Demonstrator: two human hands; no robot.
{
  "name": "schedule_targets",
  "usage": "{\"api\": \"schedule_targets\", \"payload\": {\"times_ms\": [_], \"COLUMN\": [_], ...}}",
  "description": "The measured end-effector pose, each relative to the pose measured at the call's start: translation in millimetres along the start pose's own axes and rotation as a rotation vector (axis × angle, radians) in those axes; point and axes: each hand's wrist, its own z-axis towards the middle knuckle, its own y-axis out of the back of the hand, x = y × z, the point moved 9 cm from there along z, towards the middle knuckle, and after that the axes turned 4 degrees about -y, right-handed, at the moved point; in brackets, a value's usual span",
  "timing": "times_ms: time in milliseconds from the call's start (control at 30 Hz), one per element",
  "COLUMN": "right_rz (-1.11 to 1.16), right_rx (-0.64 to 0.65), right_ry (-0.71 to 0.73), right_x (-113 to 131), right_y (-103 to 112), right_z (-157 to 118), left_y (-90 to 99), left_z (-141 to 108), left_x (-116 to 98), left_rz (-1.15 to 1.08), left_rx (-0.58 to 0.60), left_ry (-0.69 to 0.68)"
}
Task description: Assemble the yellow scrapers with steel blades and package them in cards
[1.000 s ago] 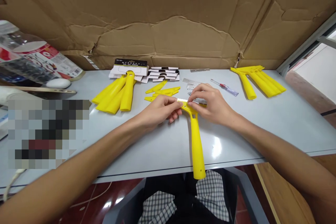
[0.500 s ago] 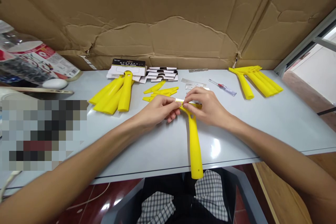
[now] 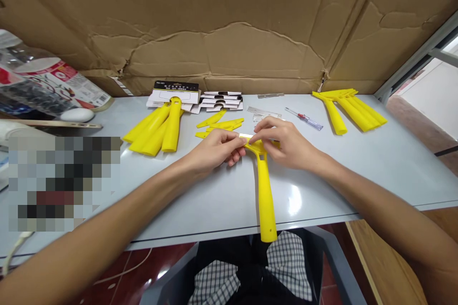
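Observation:
A yellow scraper lies with its head away from me and its handle end over the table's front edge. My left hand pinches the left end of its head, where a metal blade shows. My right hand has its fingers bent over the head's right part, the index fingertip touching near the middle. Beyond the hands lie flat yellow strips, loose metal blades and a clear-handled screwdriver.
Yellow handles lie on printed cards at the left, beside stacked cards. More yellow scrapers are at the right. A large bottle and white mouse are far left. Cardboard stands behind.
My right thumb and fingers have shifted slightly over the scraper's head, and more of its yellow middle shows. My left hand keeps its pinch.

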Motion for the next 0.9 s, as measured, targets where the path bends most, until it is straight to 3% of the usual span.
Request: {"api": "schedule_targets", "payload": {"times_ms": [67, 167, 267, 333, 567, 900], "right_rz": [0.023, 0.085, 0.357, 0.585, 0.941, 0.951], "right_rx": [-0.052, -0.050, 0.052, 0.093, 0.110, 0.105], "right_ry": [-0.081, -0.341, -0.630, -0.732, -0.773, -0.756], "right_x": [-10.7, -42.6, -72.1, -78.5, -74.4, -71.0], "right_y": [9.4, 18.4, 12.1, 5.9, -2.7, -2.5], "right_z": [2.5, 5.0, -0.4, -4.2, -6.8, -5.3], "left_y": [1.3, 5.7, 12.8, 18.0, 21.3, 19.8], "left_z": [0.6, 3.1, 7.4, 10.1, 13.0, 11.7], "left_x": [0.3, 0.4, 1.8, 2.5, -0.6, 0.0], "left_rz": [-0.010, -0.032, -0.056, -0.079, -0.145, -0.170], "left_rx": [-0.008, -0.030, -0.061, -0.088, -0.106, -0.111], "left_ry": [-0.002, -0.029, -0.055, -0.068, -0.108, -0.098]}}
